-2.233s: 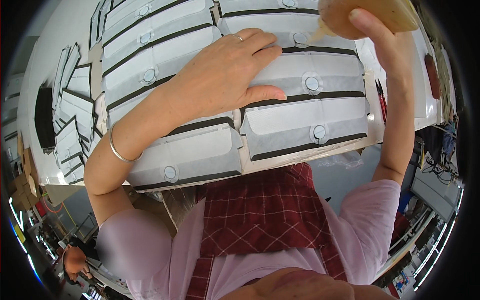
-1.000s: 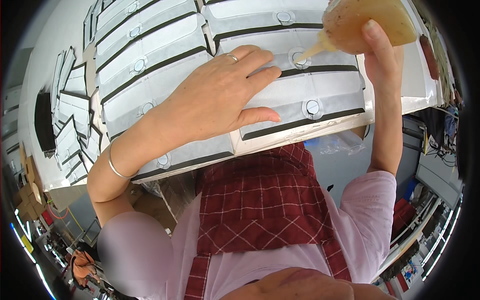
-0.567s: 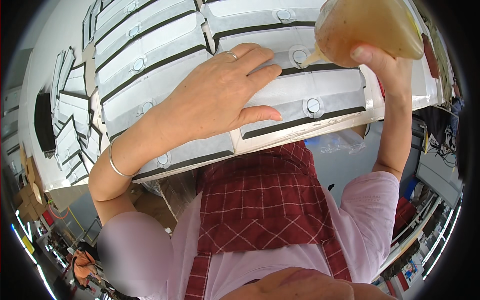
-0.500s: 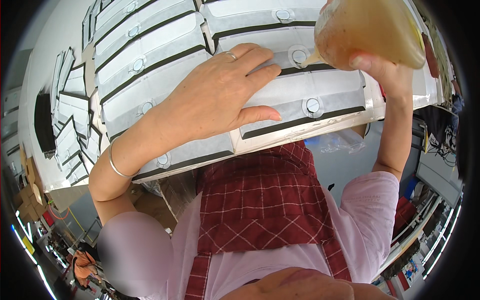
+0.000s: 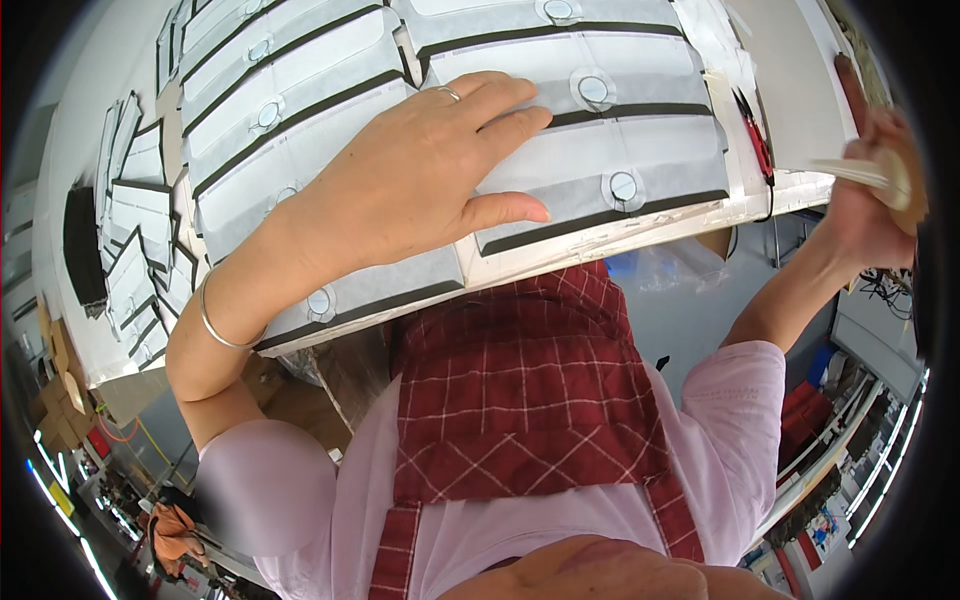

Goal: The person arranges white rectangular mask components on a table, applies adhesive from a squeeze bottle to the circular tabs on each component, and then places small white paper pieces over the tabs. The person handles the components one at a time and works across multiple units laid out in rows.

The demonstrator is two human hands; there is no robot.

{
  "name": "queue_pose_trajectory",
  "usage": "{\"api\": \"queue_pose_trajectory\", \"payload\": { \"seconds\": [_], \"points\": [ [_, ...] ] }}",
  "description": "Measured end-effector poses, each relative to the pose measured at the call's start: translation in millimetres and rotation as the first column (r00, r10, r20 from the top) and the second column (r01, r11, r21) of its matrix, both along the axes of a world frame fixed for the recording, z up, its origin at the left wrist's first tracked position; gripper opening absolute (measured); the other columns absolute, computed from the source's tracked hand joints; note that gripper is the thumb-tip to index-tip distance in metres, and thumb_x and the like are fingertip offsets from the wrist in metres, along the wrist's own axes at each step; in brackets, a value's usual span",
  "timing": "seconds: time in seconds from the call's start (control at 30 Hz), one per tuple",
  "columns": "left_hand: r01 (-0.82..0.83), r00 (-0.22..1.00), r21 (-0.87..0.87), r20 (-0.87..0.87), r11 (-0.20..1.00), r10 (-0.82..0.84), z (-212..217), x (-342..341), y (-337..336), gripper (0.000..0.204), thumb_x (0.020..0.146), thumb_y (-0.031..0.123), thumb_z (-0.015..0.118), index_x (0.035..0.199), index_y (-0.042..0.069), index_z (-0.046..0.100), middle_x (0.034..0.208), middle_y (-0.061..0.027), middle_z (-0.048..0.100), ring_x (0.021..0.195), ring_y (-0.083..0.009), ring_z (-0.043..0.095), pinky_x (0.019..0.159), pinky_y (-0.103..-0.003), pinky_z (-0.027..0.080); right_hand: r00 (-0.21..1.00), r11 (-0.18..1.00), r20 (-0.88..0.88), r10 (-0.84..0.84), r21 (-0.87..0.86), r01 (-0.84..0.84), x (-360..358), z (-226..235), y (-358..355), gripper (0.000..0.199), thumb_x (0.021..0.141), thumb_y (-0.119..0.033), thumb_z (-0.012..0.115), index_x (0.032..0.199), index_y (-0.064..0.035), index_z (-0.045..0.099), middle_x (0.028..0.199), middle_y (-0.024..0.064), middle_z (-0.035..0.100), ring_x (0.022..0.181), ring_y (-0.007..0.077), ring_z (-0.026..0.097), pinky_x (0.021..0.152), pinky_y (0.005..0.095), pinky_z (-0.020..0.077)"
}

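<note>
My left hand [image 5: 400, 170], with a ring on one finger and a bangle at the wrist, lies palm down across rows of flat white paper pieces [image 5: 650, 140]. Its fingers are stretched and the thumb points to the right; nothing is held. Each piece has a black edge strip and a round disc [image 5: 623, 186] ringed by a pale circle. At the far right rim, off the table, my right hand [image 5: 858, 220] is closed around an amber squeeze bottle [image 5: 906, 188]. The bottle's pale nozzle points left and is smeared by motion. Part of the bottle is hidden in the dark rim.
Red-handled snips [image 5: 754, 140] lie on the table right of the rows. Loose white and black pieces [image 5: 145, 235] are heaped at the left, beside a black stack [image 5: 86, 245]. The table's front edge [image 5: 560, 257] runs before my checked red apron [image 5: 530, 400].
My right hand has carried the squeeze bottle from a disc in the right-hand row out to the right rim, uncovering the snips. My left hand stays on the pieces, nearly unmoved.
</note>
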State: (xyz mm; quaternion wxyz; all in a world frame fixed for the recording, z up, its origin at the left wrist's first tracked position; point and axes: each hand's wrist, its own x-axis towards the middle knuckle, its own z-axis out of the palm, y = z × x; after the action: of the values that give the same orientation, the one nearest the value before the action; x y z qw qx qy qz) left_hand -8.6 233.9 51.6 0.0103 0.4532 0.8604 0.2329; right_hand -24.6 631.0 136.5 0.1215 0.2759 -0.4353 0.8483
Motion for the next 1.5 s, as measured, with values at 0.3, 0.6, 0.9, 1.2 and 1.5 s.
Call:
{"api": "queue_pose_trajectory", "payload": {
  "seconds": [0.3,0.6,0.9,1.2,1.5],
  "points": [
    [0.127,0.984,0.04,0.124,0.991,-0.131,4,31,14,0.067,0.088,0.044,0.073,0.139,0.004,0.057,0.142,-0.0182,0.053,0.132,-0.0391,0.051,0.105,-0.048,0.049,0.987,0.805,-0.006,-0.159,0.578,0.133,9,-67,-50,0.089,0.082,-0.058,0.075,0.142,0.0023,0.046,0.119,0.018,0.064,0.109,0.0293,0.064,0.091,0.0404,0.0524],
    [0.093,0.986,0.028,0.138,0.995,-0.096,5,31,14,0.064,0.088,0.046,0.072,0.135,0.005,0.059,0.142,-0.0177,0.054,0.131,-0.0389,0.052,0.103,-0.048,0.051,0.99,0.634,0.082,-0.117,0.773,0.012,-1,-58,-58,0.099,0.078,-0.066,0.078,0.142,0.0019,0.044,0.117,0.0207,0.063,0.106,0.0311,0.065,0.09,0.0417,0.0522],
    [0.076,0.992,0.025,0.103,0.997,-0.078,1,34,15,0.065,0.088,0.049,0.071,0.135,0.006,0.06,0.142,-0.0168,0.054,0.131,-0.0388,0.052,0.102,-0.048,0.052,0.999,0.776,-0.037,0.014,0.63,0.013,4,-52,-91,0.111,0.044,-0.044,0.106,0.128,0.0008,0.049,0.106,0.0163,0.068,0.095,0.0253,0.071,0.078,0.0364,0.06],
    [0.08,0.991,0.018,0.106,0.997,-0.081,1,31,17,0.064,0.088,0.049,0.071,0.135,0.006,0.06,0.142,-0.0165,0.055,0.131,-0.0385,0.052,0.102,-0.048,0.052,0.985,0.765,-0.011,0.173,0.631,-0.127,-4,-53,-79,0.108,0.055,-0.046,0.101,0.135,0.0001,0.045,0.112,0.0158,0.065,0.101,0.0274,0.068,0.083,0.0364,0.0579],
    [0.063,0.992,0.021,0.107,0.998,-0.064,3,30,3,0.067,0.089,0.048,0.07,0.139,0.005,0.057,0.147,-0.0159,0.053,0.136,-0.0372,0.05,0.107,-0.048,0.049,0.981,0.595,-0.148,0.122,0.803,0.046,1,-24,17,0.121,0.061,-0.074,0.087,0.143,0.0018,0.044,0.113,0.0216,0.061,0.107,0.0315,0.062,0.089,0.0433,0.0514]
  ]
}}
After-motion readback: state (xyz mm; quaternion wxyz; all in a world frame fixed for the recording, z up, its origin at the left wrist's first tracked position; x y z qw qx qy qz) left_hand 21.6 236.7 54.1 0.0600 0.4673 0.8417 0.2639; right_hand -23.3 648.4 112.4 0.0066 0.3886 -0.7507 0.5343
